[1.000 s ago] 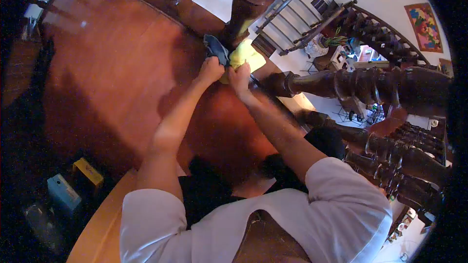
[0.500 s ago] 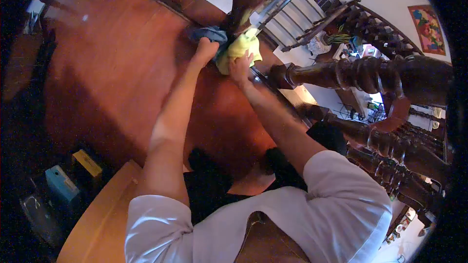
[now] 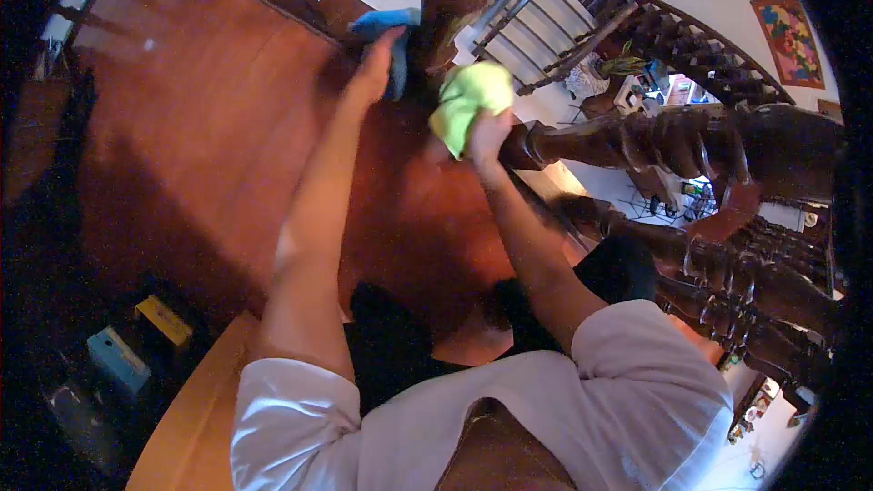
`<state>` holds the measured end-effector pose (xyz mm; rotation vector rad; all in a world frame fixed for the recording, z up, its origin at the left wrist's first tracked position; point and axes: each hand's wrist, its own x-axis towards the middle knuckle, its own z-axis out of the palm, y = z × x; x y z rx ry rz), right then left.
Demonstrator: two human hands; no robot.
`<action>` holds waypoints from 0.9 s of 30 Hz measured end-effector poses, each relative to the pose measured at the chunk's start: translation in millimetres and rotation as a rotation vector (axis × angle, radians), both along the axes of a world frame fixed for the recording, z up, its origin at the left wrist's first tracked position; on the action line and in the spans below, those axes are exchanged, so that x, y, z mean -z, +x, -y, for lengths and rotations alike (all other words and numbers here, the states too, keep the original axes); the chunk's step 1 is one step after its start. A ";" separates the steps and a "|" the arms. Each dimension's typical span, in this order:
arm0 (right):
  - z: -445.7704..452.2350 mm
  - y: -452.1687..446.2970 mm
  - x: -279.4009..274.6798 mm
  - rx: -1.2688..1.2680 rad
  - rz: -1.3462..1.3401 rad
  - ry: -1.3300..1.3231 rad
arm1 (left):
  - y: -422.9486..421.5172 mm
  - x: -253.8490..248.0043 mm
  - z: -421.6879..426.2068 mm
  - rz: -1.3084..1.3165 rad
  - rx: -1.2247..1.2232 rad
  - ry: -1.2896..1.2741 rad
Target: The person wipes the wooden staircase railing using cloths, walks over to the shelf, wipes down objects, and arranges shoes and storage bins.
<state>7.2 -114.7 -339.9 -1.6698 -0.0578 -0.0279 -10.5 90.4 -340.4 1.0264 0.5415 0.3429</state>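
My left hand (image 3: 371, 75) grips a blue cloth (image 3: 389, 22) beside the foot of a thick dark turned baluster (image 3: 455, 0). Part of that cloth hangs down behind my fingers. To its right, my right hand (image 3: 488, 135) is closed on a bunched yellow-green cloth (image 3: 476, 95), slightly blurred by motion. This cloth is held just off the baluster, near the end of another dark baluster (image 3: 627, 138). My fingers on both hands are partly hidden by the cloths.
Reddish-brown wooden floor (image 3: 209, 100) spreads to the left. Dark balusters line the right, with a lower room and a staircase (image 3: 700, 45) visible past them. A blue box (image 3: 118, 356) and a yellow box (image 3: 164, 320) stand at lower left beside an orange-tan panel (image 3: 200, 409).
My right hand has moved right with the yellow-green cloth, away from the baluster's foot. My left hand has shifted slightly up and left with the blue cloth, so the two cloths are now apart.
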 end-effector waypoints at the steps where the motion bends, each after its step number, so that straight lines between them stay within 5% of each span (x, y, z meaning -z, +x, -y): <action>1: -6.8 16.3 -6.7 -0.034 -0.057 0.395 | 4.9 -1.0 8.8 0.001 -0.001 0.002; 3: -18.8 38.7 -23.3 -0.207 -0.104 0.666 | 9.4 -2.1 21.8 0.010 0.075 0.026; 5: -50.6 66.2 6.9 -0.233 -0.303 0.604 | 5.1 -7.5 30.5 -0.062 0.028 -0.065; 7: -77.6 47.8 -11.3 -0.259 -0.057 0.241 | -3.3 -9.3 38.0 -0.229 -0.055 -0.014; 11: -61.5 45.9 1.3 -0.177 -0.161 -0.047 | -1.2 -0.1 28.0 -0.247 -0.074 0.139; 13: -54.8 62.5 18.8 -0.154 -0.213 -0.135 | -17.8 -42.4 29.2 -0.204 -0.011 0.159; 17: -75.2 51.2 -21.1 -0.164 -0.517 0.570 | -32.4 -101.3 22.5 -0.012 -0.084 0.087; 19: -84.1 40.2 -60.6 -0.279 -0.515 0.650 | -40.1 -188.1 46.4 0.141 -0.076 0.043; 22: -42.6 26.1 -119.0 -0.475 -0.413 0.578 | -42.1 -255.8 74.7 0.487 -0.159 0.177; 24: 3.8 -2.2 -156.0 -0.591 -0.408 0.519 | -75.9 -295.6 96.8 0.369 -0.218 0.443; 27: 79.2 -21.9 -196.7 -0.954 -0.349 0.491 | -111.8 -326.4 140.2 0.360 -0.272 0.480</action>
